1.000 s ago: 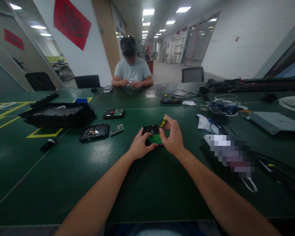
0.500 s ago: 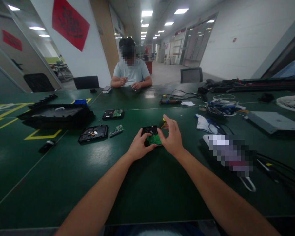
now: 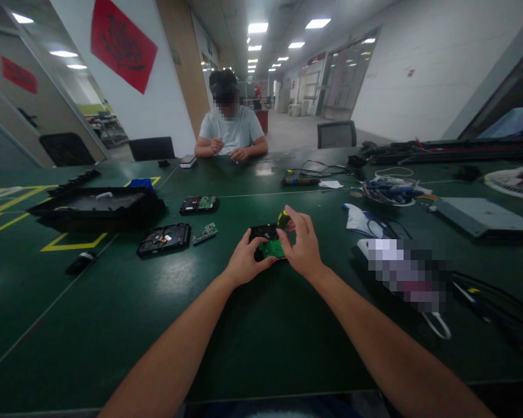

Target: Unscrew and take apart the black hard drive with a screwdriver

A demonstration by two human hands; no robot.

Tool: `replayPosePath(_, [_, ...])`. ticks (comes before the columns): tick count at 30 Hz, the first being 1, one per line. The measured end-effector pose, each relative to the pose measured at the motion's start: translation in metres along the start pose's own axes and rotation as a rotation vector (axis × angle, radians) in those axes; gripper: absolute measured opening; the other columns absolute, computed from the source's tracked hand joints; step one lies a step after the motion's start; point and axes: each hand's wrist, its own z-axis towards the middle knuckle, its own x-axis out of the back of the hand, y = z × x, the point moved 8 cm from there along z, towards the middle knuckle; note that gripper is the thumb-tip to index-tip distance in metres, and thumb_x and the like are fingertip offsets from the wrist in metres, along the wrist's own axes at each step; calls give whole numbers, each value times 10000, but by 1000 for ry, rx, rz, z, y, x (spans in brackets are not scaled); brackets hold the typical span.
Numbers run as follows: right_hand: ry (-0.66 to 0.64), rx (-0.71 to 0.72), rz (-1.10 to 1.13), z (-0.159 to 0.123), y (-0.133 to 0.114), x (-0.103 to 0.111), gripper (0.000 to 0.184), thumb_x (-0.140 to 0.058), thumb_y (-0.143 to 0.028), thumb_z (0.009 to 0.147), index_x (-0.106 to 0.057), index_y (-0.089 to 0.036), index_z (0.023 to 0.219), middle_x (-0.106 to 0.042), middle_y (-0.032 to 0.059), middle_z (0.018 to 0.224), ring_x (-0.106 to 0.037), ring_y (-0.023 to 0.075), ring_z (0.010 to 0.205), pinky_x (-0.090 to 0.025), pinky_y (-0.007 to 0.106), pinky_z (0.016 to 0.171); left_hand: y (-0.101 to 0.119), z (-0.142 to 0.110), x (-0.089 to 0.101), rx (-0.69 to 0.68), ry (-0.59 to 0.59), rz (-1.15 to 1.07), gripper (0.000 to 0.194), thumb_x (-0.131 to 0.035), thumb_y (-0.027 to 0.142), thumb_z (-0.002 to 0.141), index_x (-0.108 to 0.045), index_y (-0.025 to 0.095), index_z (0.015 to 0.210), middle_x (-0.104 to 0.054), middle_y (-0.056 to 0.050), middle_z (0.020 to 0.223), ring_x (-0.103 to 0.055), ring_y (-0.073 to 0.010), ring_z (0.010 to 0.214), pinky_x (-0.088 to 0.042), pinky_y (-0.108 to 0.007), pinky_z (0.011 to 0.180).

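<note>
A black hard drive (image 3: 265,231) with a green circuit board facing up lies on the table in front of me. My left hand (image 3: 246,260) grips its left side, thumb along the near edge and fingers over the far side. Above the drive's right side, my right hand (image 3: 304,242) has its fingers closed around a screwdriver (image 3: 283,218) with a yellow and black handle. The screwdriver's tip is hidden. To the left lie an opened hard drive (image 3: 164,239), a loose circuit board (image 3: 205,233) and another hard drive (image 3: 199,204).
A black plastic housing (image 3: 98,203) stands at left, with a small black part (image 3: 81,262) nearer me. On the right are a blurred-out white object (image 3: 401,273), a grey metal box (image 3: 483,216), and bundled cables (image 3: 390,190). A person (image 3: 230,130) sits across the table.
The screwdriver handle now stands more fully in view above my right fingers, which have shifted slightly around it. My left hand stays on the hard drive. The whole view has moved a little.
</note>
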Motion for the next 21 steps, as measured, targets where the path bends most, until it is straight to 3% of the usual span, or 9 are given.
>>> replayPosePath(7, [-5,-16,6,-1,1,-1,595,-487,-258,1043,-325,-308,1613,-572,126,1290,-644,249,1045,-637,491,916,-1,0,0,5,1,1,584,-804,460,854,-643,207,1356,-347,-199,1691,-247,-366,1617,-327,-521,1272])
replayPosePath(12, [9,-21,-6,-1,3,0,617,-571,-296,1011,-360,-312,1591,-574,124,1278,-648,262,1016,-649,489,854,1,-1,0,0,-5,-7,584,-794,464,861,-638,210,1363,-365,-193,1684,-242,-367,1618,-334,-523,1268])
replayPosePath(16, [-19,-20,7,-1,2,-2,628,-501,-245,1028,-304,-308,1620,-577,134,1335,-666,255,1050,-634,516,944,0,-1,0,8,-10,-5,595,-798,469,856,-636,213,1367,-344,-190,1696,-245,-369,1617,-333,-523,1269])
replayPosePath(21, [13,-13,30,-1,0,1,590,-575,-264,1010,-389,-326,1567,-566,110,1265,-665,228,999,-675,432,817,0,0,0,0,-4,-3,588,-797,465,857,-643,201,1360,-363,-200,1681,-252,-365,1616,-335,-510,1270])
